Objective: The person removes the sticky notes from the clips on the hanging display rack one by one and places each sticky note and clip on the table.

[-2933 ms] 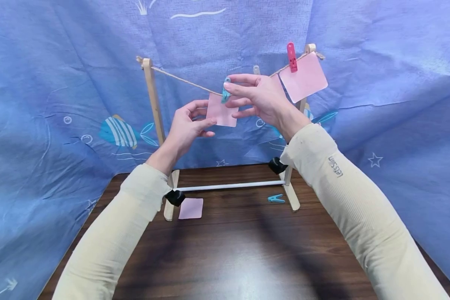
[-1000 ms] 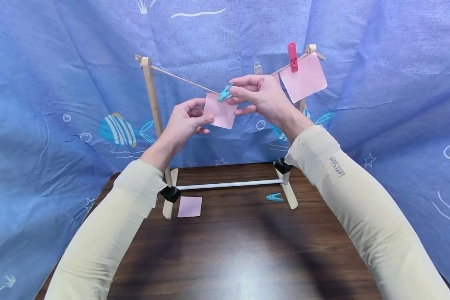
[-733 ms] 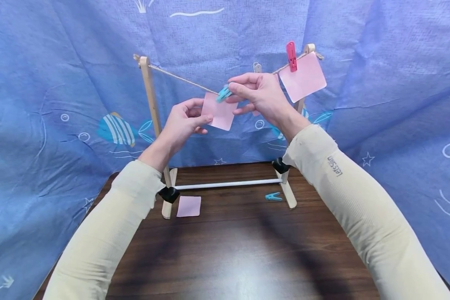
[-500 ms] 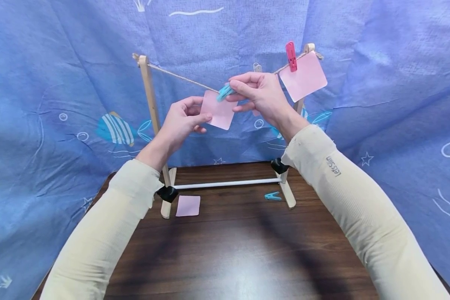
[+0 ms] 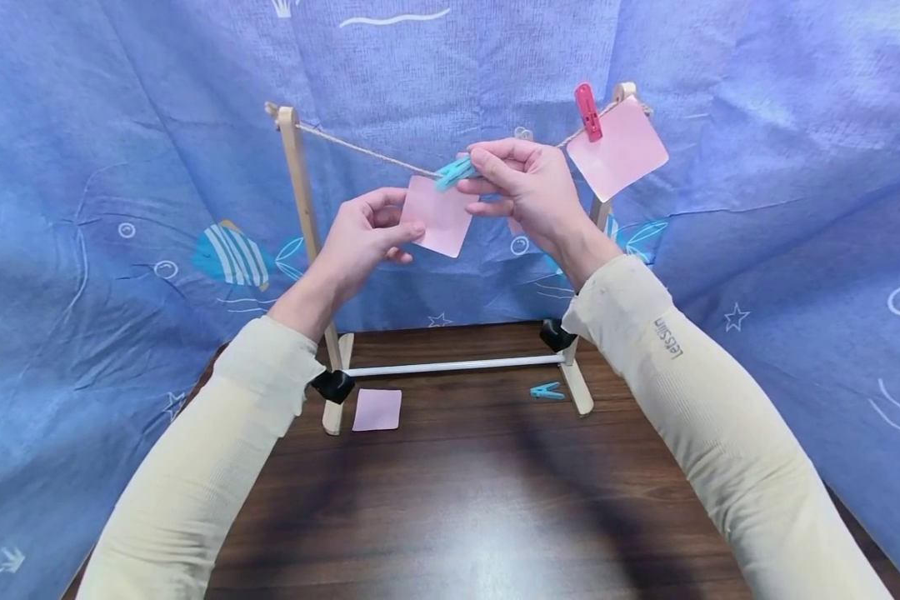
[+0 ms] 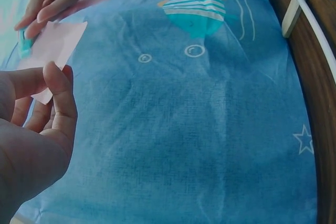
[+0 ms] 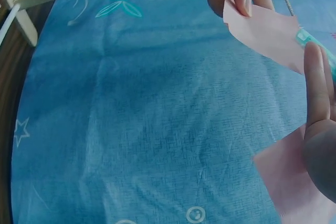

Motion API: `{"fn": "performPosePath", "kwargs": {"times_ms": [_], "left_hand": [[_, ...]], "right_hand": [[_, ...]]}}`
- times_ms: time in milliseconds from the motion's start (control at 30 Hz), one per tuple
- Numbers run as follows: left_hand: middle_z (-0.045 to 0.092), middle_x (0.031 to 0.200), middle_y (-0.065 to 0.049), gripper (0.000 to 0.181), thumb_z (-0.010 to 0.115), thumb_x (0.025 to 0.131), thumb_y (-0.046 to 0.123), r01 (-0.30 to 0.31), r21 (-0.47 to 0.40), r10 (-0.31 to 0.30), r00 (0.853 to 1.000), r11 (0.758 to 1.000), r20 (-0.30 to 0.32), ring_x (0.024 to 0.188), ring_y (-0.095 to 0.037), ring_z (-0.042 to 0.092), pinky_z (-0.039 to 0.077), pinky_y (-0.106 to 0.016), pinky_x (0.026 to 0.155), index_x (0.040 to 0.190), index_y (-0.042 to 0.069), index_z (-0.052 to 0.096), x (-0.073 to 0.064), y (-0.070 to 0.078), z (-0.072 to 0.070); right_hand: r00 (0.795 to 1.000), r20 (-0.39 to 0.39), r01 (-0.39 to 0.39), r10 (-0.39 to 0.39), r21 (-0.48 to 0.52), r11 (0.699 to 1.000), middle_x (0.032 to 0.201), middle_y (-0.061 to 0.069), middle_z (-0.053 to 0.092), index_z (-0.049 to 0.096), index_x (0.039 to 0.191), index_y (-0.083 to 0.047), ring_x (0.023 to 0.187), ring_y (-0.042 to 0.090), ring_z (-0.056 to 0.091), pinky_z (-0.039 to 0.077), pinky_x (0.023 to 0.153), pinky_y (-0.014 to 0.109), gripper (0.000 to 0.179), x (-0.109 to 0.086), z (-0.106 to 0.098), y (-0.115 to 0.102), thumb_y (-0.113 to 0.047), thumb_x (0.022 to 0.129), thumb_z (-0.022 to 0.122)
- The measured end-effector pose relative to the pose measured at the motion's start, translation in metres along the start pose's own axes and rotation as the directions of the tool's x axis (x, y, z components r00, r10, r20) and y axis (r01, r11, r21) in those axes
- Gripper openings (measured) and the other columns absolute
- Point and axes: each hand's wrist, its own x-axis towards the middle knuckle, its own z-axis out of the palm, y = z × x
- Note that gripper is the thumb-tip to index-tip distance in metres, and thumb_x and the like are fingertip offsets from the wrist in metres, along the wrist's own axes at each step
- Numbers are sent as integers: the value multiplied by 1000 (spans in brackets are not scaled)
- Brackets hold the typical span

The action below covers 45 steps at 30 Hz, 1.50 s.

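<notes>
My left hand (image 5: 367, 229) pinches the left edge of a square pink paper (image 5: 438, 215) between thumb and fingers, just under the sagging rope (image 5: 367, 151). A light blue clothespin (image 5: 456, 172) sits across the paper's top edge at the rope, pinched at its handle end by my right hand (image 5: 528, 185). In the right wrist view the clothespin (image 7: 306, 37) meets the paper's (image 7: 265, 32) corner by the rope. The left wrist view shows the same paper (image 6: 55, 40) between both hands. Behind my right hand another pink paper (image 5: 514, 225) is mostly hidden.
A red clothespin (image 5: 588, 112) holds a pink paper (image 5: 618, 150) on the rope's right end. The rope spans two wooden posts (image 5: 300, 183) joined by a white rod (image 5: 453, 366). On the dark table (image 5: 450, 483) lie a pink paper (image 5: 377, 410) and a blue clothespin (image 5: 547, 391).
The clothespin in my right hand has tilted from upright to slanting, its handle toward the right. The pinched paper has tilted and shifted slightly left; both hands have lately risen a little.
</notes>
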Motion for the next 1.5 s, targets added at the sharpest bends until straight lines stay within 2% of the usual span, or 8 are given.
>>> {"fn": "performPosePath", "kwargs": {"times_ms": [200, 400, 567, 733, 867, 1100, 1233, 1500], "left_hand": [[73, 107, -12, 40, 75, 92, 6, 4, 3, -4, 1000, 1000, 5, 88, -23, 69, 58, -27, 62, 131, 7, 65, -2, 0, -2], [74, 102, -10, 42, 76, 92, 7, 24, 1, -24, 1000, 1000, 8, 86, -20, 70, 58, -28, 64, 132, 7, 65, -5, -1, -6], [75, 103, -10, 40, 75, 92, 8, 40, 29, -41, 999, 999, 10, 87, -20, 70, 59, -29, 64, 131, 7, 65, -9, -3, -8], [73, 110, -11, 44, 75, 94, 11, 72, 91, -76, 996, 993, 37, 89, -20, 70, 59, -29, 65, 135, 7, 62, -19, -8, -12], [73, 109, -12, 45, 74, 94, 8, 107, 94, -113, 992, 990, 59, 85, -19, 71, 60, -30, 63, 137, 6, 59, -29, -12, -12], [74, 104, -10, 44, 70, 95, 3, 153, 34, -156, 980, 988, 121, 82, -16, 71, 60, -30, 61, 137, 0, 56, -41, -33, -5], [74, 104, -12, 40, 68, 96, 0, 196, 23, -197, 969, 980, 149, 81, -17, 70, 60, -30, 62, 134, -1, 57, -51, -52, 1], [75, 93, -7, 20, 68, 97, 6, 302, 60, -308, 926, 951, 219, 78, -19, 68, 61, -32, 66, 114, -1, 60, -64, -90, 1]], "right_hand": [[1000, -7, 14, -14, 129, 992, 111, 19, 73, 72, 110, 5, 82, 28, 76, 61, 69, 41, 18, -4, 0, -6, -3, 95, 69], [998, -14, 68, -67, 146, 987, 123, 22, 69, 71, 114, 4, 85, 28, 76, 60, 71, 41, 22, -8, -3, -10, -5, 94, 70], [998, 1, 65, -66, 126, 990, 130, 26, 63, 69, 120, 6, 87, 28, 75, 60, 72, 41, 29, -13, -7, -11, -6, 94, 71], [998, 48, 31, -34, 56, 998, 119, 20, 70, 67, 123, 4, 88, 28, 75, 61, 73, 43, 29, -26, -17, -10, -6, 96, 70], [993, 116, 21, -12, -72, 997, 119, 17, 71, 66, 127, -1, 93, 31, 74, 60, 75, 46, 32, -42, -29, -8, -5, 96, 69], [975, 216, 47, 48, -415, 909, 120, 13, 71, 67, 132, -7, 88, 33, 74, 61, 74, 47, 36, -81, -62, 15, -9, 96, 72], [971, 210, -4, 117, -474, 880, 115, 13, 72, 66, 132, -7, 75, 37, 73, 61, 75, 47, 36, -105, -83, 33, -10, 96, 72], [959, 116, -153, 257, -550, 821, 117, 13, 71, 65, 133, -3, 61, 26, 60, 57, 56, 39, 43, -133, -121, 75, -16, 93, 77]]}}
